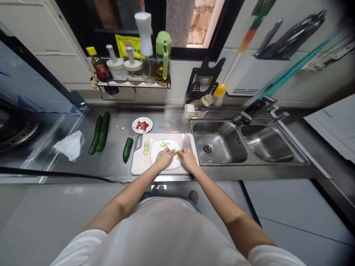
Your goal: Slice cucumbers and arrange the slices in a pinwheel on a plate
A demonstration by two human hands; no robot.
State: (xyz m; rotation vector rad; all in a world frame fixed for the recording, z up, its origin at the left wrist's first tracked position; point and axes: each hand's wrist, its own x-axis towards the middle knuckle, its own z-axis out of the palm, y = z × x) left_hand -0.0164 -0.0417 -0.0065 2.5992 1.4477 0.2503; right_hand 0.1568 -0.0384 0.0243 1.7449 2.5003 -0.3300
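On the pink-white cutting board (138, 162) lies a white plate (156, 147) with several cucumber slices (165, 143) near its far edge. My left hand (165, 159) is over the plate's middle, its fingers closed at a pale green cucumber piece (176, 156). My right hand (188, 159) meets it from the plate's right edge, its fingers pinched on the same small group of pieces. Several round slices (146, 148) stand in a column on the board's left part. A knife blade (186, 141) lies behind my right hand; its handle cannot be made out.
A dish of chopped red pieces (142, 125) sits behind the board. Left of it are a cut cucumber (127, 149), two whole cucumbers (100, 133) and a white cloth or paper (70, 145). The double sink (219, 142) is at the right, below a faucet (246, 114).
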